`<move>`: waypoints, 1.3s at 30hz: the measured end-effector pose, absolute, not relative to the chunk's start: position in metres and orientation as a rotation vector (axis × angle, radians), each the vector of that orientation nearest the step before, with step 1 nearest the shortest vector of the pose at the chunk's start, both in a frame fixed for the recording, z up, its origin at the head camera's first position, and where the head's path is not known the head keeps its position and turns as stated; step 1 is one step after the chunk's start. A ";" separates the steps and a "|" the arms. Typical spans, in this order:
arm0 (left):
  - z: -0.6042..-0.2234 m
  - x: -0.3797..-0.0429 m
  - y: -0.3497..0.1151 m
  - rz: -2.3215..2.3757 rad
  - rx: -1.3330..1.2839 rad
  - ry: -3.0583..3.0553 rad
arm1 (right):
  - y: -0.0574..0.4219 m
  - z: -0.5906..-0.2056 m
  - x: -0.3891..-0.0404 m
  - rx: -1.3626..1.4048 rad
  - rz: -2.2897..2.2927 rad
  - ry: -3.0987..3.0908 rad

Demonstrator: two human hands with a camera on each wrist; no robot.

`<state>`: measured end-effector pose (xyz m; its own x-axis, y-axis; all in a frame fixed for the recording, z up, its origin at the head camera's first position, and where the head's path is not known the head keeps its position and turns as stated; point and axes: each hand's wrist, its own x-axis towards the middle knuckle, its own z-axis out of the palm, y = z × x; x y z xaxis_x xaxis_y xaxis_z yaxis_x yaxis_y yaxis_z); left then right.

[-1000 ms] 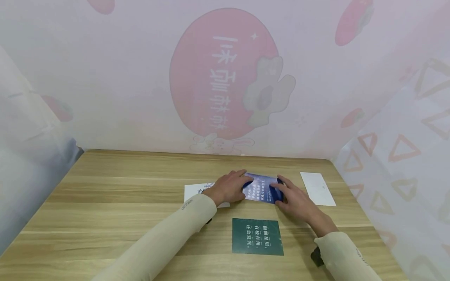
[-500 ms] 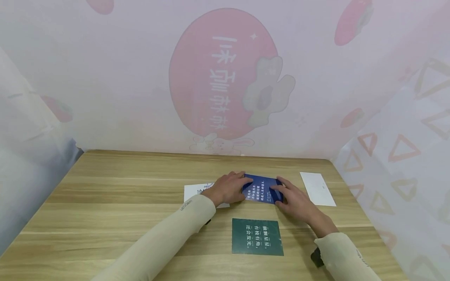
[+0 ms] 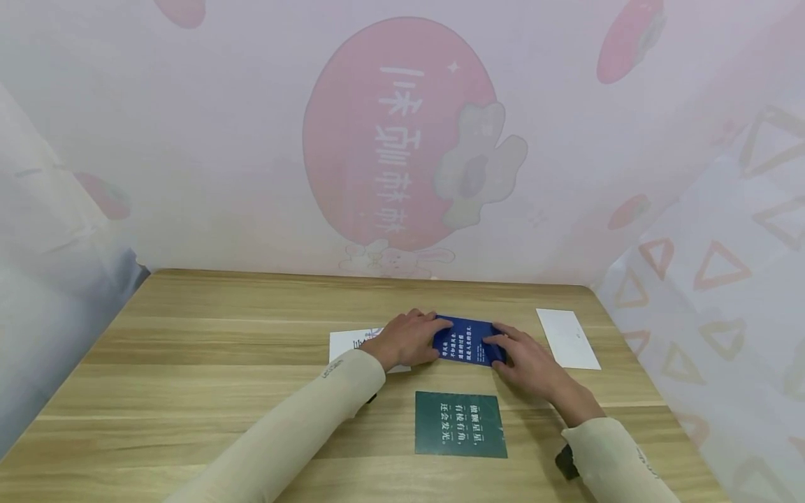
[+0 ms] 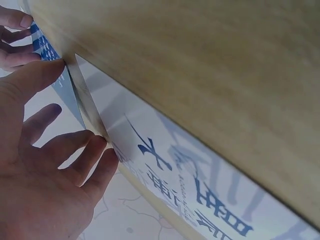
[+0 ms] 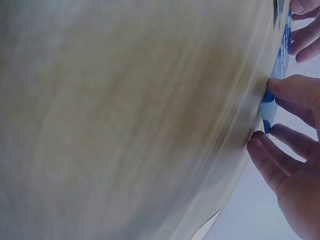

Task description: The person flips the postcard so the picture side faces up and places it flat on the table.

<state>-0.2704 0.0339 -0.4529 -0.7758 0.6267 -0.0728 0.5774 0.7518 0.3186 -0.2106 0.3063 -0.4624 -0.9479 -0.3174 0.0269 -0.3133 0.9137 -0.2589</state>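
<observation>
A dark blue card (image 3: pixel 465 341) printed with white writing lies near the middle back of the wooden table. My left hand (image 3: pixel 407 338) holds its left end between thumb and fingers, the thumb on the near side. At the other end, my right hand (image 3: pixel 527 358) grips the card in the same way. Beneath my left hand and wrist, a white card (image 4: pixel 150 130) with blue writing is partly covered in the head view. Closer to me, a dark green card (image 3: pixel 460 424) with white characters lies flat.
A mostly blank white card (image 3: pixel 569 339) lies to the right of my right hand. Behind the wooden table (image 3: pixel 220 363) hangs a pale curtain (image 3: pixel 251 140) with pink prints, and more fabric hangs along both sides.
The blue card has shifted slightly toward me and lost its pale glare, so it now looks darker. Both hands keep hold of it; the other cards have not moved.
</observation>
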 end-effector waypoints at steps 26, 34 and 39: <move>-0.453 -0.273 0.032 0.517 0.930 2.751 | 0.303 -0.463 -0.209 -0.560 -0.400 3.095; -0.452 -0.272 0.033 0.498 0.944 2.784 | 0.305 -0.460 -0.207 -0.511 -0.471 3.124; -0.454 -0.273 0.036 0.443 0.975 2.842 | 0.308 -0.460 -0.207 -0.521 -0.440 3.153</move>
